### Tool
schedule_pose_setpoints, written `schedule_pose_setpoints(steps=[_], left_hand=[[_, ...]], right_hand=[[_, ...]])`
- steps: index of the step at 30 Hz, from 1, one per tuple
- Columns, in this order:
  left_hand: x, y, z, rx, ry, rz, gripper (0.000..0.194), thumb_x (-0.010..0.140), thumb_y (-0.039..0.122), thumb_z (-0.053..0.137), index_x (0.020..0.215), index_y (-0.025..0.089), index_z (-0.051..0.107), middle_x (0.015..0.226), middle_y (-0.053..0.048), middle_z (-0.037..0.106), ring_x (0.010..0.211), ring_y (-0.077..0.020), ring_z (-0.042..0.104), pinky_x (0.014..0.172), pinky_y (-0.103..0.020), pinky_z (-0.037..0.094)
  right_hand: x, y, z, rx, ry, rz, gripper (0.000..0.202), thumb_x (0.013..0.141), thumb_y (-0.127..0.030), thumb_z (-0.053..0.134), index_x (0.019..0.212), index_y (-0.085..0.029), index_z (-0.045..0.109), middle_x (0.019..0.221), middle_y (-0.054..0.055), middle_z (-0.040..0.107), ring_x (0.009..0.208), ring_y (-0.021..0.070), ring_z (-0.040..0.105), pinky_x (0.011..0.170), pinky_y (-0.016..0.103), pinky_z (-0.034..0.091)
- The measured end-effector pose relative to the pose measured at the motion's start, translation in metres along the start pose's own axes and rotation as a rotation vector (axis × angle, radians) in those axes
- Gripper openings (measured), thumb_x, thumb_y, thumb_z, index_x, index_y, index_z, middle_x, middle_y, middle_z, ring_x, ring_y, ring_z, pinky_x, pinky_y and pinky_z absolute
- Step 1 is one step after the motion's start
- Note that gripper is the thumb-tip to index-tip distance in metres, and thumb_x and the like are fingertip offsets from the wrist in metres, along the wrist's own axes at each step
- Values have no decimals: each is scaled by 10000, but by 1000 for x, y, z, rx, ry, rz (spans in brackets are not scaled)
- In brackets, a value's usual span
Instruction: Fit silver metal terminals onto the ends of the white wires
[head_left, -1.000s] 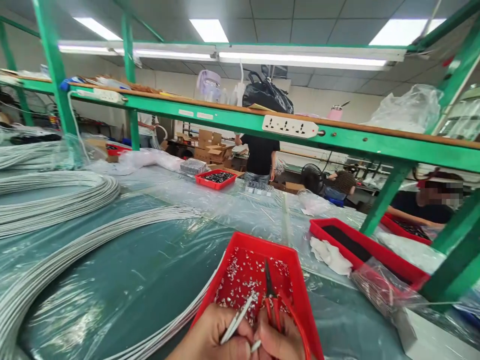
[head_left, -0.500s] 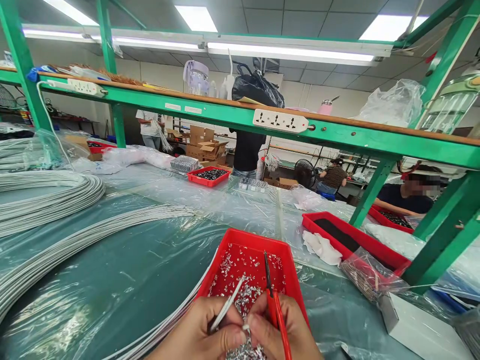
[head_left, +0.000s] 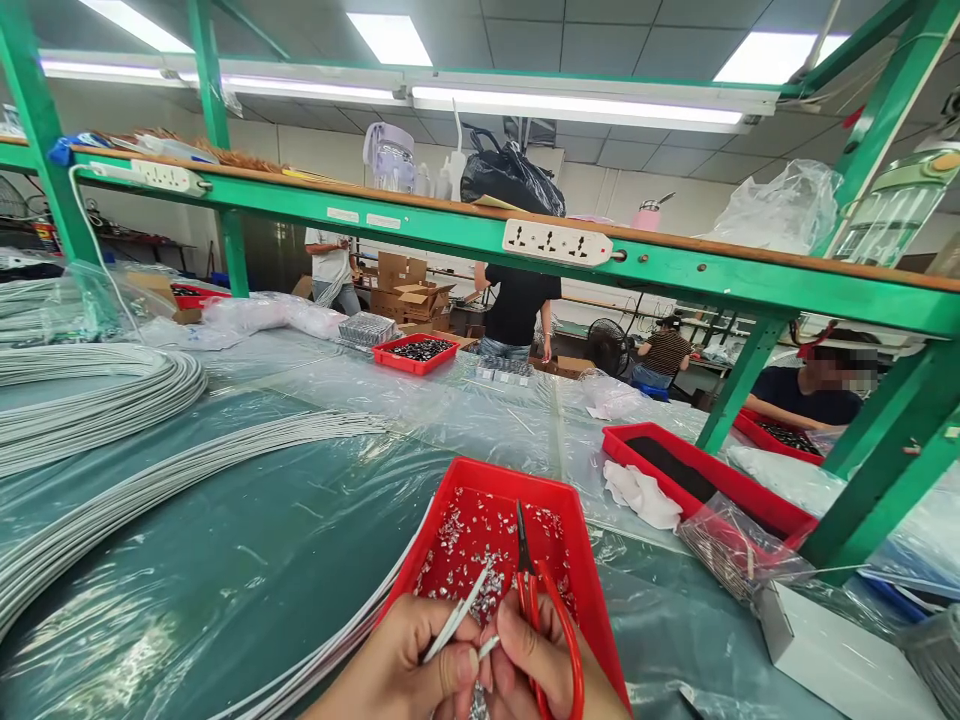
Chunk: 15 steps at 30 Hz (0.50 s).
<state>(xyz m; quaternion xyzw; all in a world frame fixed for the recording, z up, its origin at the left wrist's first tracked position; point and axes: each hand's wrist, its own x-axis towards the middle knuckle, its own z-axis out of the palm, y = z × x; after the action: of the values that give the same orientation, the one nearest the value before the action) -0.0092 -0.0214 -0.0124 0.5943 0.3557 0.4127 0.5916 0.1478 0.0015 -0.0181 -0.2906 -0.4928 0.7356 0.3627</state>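
The left hand [head_left: 409, 665] had its grip pinched closed on a thin white wire [head_left: 456, 628], thumb and forefinger clamped near its end, so that the wire's long axis ran up and to the right, away from the person and out over the red tray [head_left: 592, 590]. The right hand [head_left: 536, 665] lay just beside it, fingertips touching the short stub of the same wire where it came out below the left thumb; its grip was also curled shut around the red handles of a small pair of snips [head_left: 529, 585], whose dark blades pointed straight away, nearly parallel to the wire and just to its right. Both hands hung over the near edge of the tray, with the loose silver metal bits [head_left: 480, 555] lying beyond and beneath them. From the tray's left side a bundle of white wires [head_left: 150, 480] swept away across the plastic-covered counter [head_left: 247, 560]. Further right sat a second red tray [head_left: 720, 485], with a white cloth [head_left: 641, 492] against it.
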Motion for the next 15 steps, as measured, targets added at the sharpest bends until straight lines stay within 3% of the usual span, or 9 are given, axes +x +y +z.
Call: schedule_pose_setpoints(steps=[4,9,12,15], left_hand=[[-2,4,3,60,132,2,509,691,618,611,679,110,585,570,18,511,419,-54,395,423,-176,314],[-4,10,3,260,276,57,356,734,473,637,644,133,581,578,24,514,521,-95,393,502,-215,308],[-3,10,1,426,308,139,293,766,402,619,619,149,600,604,-1,572,560,-120,434,537,-232,319],[-3,11,1,514,322,175,268,783,373,604,610,169,607,631,-6,592,569,-132,478,539,-234,339]], right_hand=[[-6,-11,5,-104,94,-103,448,694,-596,645,623,-169,531,513,-33,523,350,38,341,398,213,225],[-12,-15,15,-106,305,-131,471,545,-548,779,751,-179,570,511,-47,585,353,18,318,397,197,207],[-10,-9,16,-142,405,-252,414,524,-478,809,696,-177,584,471,-59,552,377,34,356,433,196,300],[-8,-3,13,-195,423,-320,361,533,-445,794,647,-159,605,471,-25,563,424,82,465,478,225,380]])
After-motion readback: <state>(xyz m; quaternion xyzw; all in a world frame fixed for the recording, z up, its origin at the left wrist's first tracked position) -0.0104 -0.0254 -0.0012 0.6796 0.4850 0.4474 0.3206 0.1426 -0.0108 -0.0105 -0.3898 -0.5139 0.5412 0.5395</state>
